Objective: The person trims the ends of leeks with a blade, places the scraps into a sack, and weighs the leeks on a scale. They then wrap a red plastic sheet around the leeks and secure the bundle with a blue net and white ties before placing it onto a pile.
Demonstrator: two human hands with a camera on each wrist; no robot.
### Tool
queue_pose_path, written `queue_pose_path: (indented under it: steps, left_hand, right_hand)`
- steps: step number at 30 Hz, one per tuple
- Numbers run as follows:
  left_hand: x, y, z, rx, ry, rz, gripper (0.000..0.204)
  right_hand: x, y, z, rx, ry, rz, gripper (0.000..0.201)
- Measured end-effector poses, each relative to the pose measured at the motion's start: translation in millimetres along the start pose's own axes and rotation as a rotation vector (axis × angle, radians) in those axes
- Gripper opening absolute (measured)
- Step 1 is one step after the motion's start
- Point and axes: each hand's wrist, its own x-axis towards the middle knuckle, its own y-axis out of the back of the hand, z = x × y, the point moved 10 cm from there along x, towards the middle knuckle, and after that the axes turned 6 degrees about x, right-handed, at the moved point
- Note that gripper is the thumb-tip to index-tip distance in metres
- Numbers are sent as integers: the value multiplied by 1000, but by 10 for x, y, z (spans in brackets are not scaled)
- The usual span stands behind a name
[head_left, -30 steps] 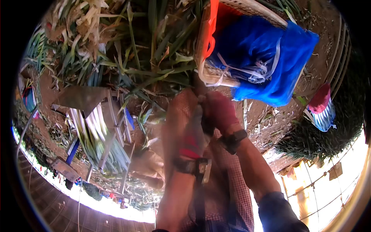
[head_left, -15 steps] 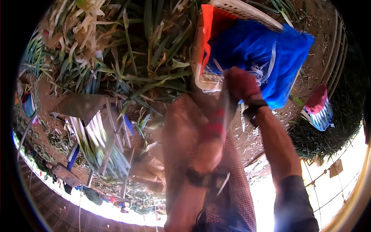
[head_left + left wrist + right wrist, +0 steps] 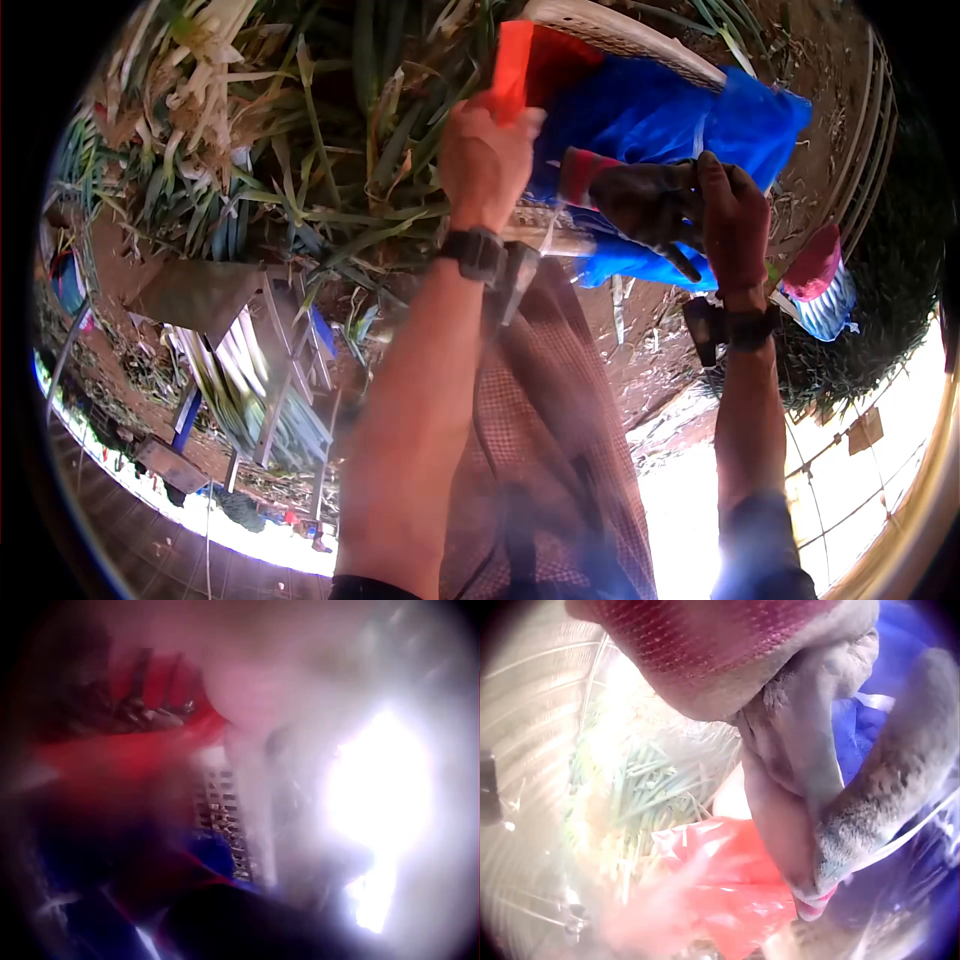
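Note:
My bare left hand [image 3: 487, 160], a watch on its wrist, reaches up to the white woven basket [image 3: 620, 25] and grips the edge of an orange-red plastic bag [image 3: 512, 70] at its rim. The left wrist view is blurred and shows only red plastic [image 3: 112, 761] and basket mesh [image 3: 221, 817]. My right hand [image 3: 735, 225] wears a red glove and holds a loose dark grey glove [image 3: 640, 200] with a red cuff in front of the blue cloth [image 3: 750, 120]. In the right wrist view the grey glove [image 3: 810, 742] hangs from the red-gloved hand over the red plastic [image 3: 735, 877].
A heap of green leek-like stalks [image 3: 300, 150] lies left of the basket. A metal frame [image 3: 270, 340] holding bundled stalks stands lower left. A red, blue and white object [image 3: 825, 280] lies on the dirt at right, beside more greens. My checked apron [image 3: 540, 420] hangs below.
The two hands were together, the right pulling the glove off the left. Now the left hand is bare and has risen to the orange bag, and the right holds the removed glove.

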Motion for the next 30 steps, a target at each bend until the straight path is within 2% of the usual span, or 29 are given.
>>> queue_pose_path:
  steps: [2,4,7,8,9,11,12,14,15,17,18,19,20,21,23,24,25,26,28,30]
  left_hand:
    - [17,122,-83,-74,47,55,33]
    - [-155,427,-155,-205,114,156,30]
    - [-791,1088,-181,-407,64,301,26]
    - [-1006,1302,-270,-380,111,301,28]
    - [-1232,1531,-380,-351,162,302,30]
    - [-1662,1989,-566,29,166,344,31]
    - [-1813,2118,-689,-132,281,390,32]
    - [-2100,2234,-869,-458,450,477,36]
    - [-2145,2239,-801,-460,450,480,36]
    - [-2240,2190,-706,-229,592,395,37]
    - [-2307,2097,-827,-208,579,332,35]
    - [-2403,1978,-956,-214,578,334,35]
    - [-2439,1817,-957,-251,449,307,32]
    - [-2445,1747,-794,-276,327,285,29]
    - [-2386,1583,-92,204,-139,159,29]
    - [-2415,1453,37,333,-204,86,32]
    - [-2435,1318,135,455,-275,11,37]
    - [-2439,1335,189,462,-262,15,37]
    - [-2534,1180,364,415,-366,-191,42]
    - [-2661,1057,220,419,-363,-229,41]
  right_hand:
    - [-22,-3,-132,102,-16,24,34]
    - [-65,3,-70,620,-187,126,32]
    - [150,-117,-42,674,-120,116,28]
    - [208,-233,-86,760,-145,110,34]
    - [336,-317,-49,768,-146,111,34]
    - [553,-449,-124,327,37,97,38]
    - [527,-460,-153,332,41,96,38]
    - [429,-519,-310,61,46,21,41]
    - [294,-582,-353,78,104,-74,40]
    - [-122,-765,-407,144,176,-305,41]
    - [-407,-878,-477,191,185,-440,41]
    - [-718,-1031,-436,388,-94,-601,41]
    - [-1049,-1215,-513,498,-259,-845,43]
    - [-1200,-1230,-631,499,-259,-858,43]
    - [-1663,-1409,-865,753,-417,-1044,43]
    - [-1787,-1476,-863,761,-420,-1069,43]
    - [-1824,-1515,-883,904,-382,-1051,42]
    - [-1845,-1504,-915,1043,-349,-1026,40]
    - [-1922,-1501,-992,942,-333,-1104,38]
    - [-1991,-1552,-1101,836,-308,-1182,37]
